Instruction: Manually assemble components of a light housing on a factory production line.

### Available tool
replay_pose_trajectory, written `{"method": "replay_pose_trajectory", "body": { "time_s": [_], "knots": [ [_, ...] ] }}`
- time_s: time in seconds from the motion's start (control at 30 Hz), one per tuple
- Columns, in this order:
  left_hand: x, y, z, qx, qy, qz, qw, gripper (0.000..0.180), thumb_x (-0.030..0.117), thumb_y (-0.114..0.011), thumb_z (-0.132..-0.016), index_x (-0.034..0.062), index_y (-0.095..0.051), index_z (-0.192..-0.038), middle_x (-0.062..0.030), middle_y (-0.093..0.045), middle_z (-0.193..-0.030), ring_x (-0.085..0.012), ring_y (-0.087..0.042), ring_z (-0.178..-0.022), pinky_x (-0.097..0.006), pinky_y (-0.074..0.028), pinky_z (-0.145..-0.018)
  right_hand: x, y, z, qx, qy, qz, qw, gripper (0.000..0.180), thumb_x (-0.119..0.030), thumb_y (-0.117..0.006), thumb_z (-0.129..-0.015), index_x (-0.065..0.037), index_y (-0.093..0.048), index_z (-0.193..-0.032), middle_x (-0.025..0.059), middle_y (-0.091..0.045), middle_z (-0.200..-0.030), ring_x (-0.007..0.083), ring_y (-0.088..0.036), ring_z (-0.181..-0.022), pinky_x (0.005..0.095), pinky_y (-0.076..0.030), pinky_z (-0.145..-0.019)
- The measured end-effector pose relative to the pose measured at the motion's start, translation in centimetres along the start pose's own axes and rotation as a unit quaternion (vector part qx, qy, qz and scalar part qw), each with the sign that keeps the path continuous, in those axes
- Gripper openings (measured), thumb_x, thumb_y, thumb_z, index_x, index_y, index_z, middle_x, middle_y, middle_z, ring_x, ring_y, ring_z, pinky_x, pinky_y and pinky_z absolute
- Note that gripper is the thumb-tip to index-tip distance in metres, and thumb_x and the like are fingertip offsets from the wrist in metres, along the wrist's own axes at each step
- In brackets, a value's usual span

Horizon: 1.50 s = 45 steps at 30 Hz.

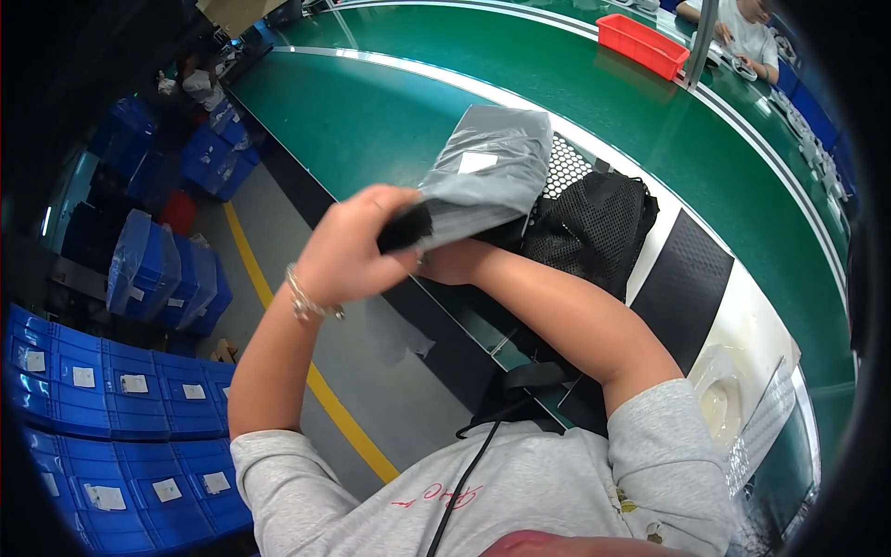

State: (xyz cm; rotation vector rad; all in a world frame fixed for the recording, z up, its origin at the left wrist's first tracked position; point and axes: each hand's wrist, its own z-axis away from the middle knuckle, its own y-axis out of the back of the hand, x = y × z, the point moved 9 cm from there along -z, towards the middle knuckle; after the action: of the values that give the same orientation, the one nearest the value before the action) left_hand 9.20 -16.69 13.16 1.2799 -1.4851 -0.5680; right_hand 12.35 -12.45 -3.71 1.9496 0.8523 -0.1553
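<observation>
A grey, translucent plastic bag (497, 148) with a white label is tilted above the green work surface. Its near end is in my left hand (345, 249), closed around the edge, thumb and fingers slightly blurred. Something black (406, 228) shows at that end; what it is I cannot make out. My right hand (455, 261) is beneath the bag's near edge, gripping there, with most of its fingers hidden. Just right of the bag lies a black mesh bag (594, 223), crumpled, on the bench beside a white panel with round holes (566, 167).
A green conveyor belt (408, 107) curves along the far side, with a red bin (642, 46) on it. Blue crates (111, 390) are stacked at left by a yellow floor line (343, 413). A black mat (682, 278) lies at right. Another person (747, 42) works across the belt.
</observation>
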Motion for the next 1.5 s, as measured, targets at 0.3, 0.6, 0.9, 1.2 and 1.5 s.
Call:
{"method": "replay_pose_trajectory", "body": {
  "time_s": [0.3,0.6,0.9,1.2,1.5],
  "knots": [
    [-3.4,1.8,-2.2,-0.007,0.048,0.081,0.996,0.038,0.008,-0.063,-0.061,-0.0037,-0.056,-0.096,-0.0146,-0.059,-0.087,-0.0226,-0.058,-0.078,-0.029,-0.046,-0.072,-5.5,6.1,2.3,-0.105,-0.127,0.150,0.975,0.034,-0.022,-0.056,-0.070,-0.001,-0.054,-0.097,0.0123,-0.056,-0.097,0.0273,-0.051,-0.096,0.0360,-0.039,-0.086],
    [-3.0,1.2,-2.2,-0.007,0.047,0.064,0.997,0.036,0.008,-0.062,-0.062,-0.0033,-0.056,-0.096,-0.0149,-0.059,-0.085,-0.0227,-0.058,-0.077,-0.029,-0.046,-0.071,-5.9,9.3,3.0,0.018,0.028,0.459,0.888,0.017,-0.015,-0.050,-0.066,-0.007,-0.059,-0.077,0.0015,-0.053,-0.077,0.0169,-0.046,-0.084,0.0283,-0.036,-0.076],
    [-3.7,1.8,-2.4,0.011,0.080,-0.015,0.997,0.046,0.006,-0.064,-0.063,-0.0031,-0.052,-0.106,-0.0127,-0.058,-0.097,-0.0201,-0.056,-0.090,-0.029,-0.044,-0.080,-4.7,8.9,1.5,0.063,0.027,0.430,0.900,0.011,-0.018,-0.050,-0.066,-0.010,-0.058,-0.065,-0.0008,-0.053,-0.074,0.0166,-0.046,-0.086,0.0308,-0.034,-0.079],
    [-1.9,0.3,-1.8,0.038,0.053,-0.147,0.987,0.046,0.017,-0.064,-0.064,0.0025,-0.051,-0.106,-0.0127,-0.056,-0.102,-0.0296,-0.057,-0.089,-0.033,-0.046,-0.077,-5.1,10.0,2.7,0.110,0.032,0.404,0.907,0.011,-0.018,-0.050,-0.068,-0.010,-0.058,-0.065,0.0000,-0.054,-0.075,0.0164,-0.047,-0.085,0.0292,-0.035,-0.077],
    [-5.6,-7.1,6.8,0.202,0.118,-0.071,0.970,0.051,0.016,-0.074,-0.059,0.0053,-0.050,-0.103,-0.0119,-0.056,-0.100,-0.0287,-0.056,-0.093,-0.035,-0.045,-0.079,-2.0,4.2,4.6,-0.106,-0.055,0.465,0.877,0.020,-0.019,-0.049,-0.071,-0.008,-0.064,-0.078,0.0062,-0.060,-0.081,0.0209,-0.053,-0.079,0.0342,-0.035,-0.077]
  ]
}}
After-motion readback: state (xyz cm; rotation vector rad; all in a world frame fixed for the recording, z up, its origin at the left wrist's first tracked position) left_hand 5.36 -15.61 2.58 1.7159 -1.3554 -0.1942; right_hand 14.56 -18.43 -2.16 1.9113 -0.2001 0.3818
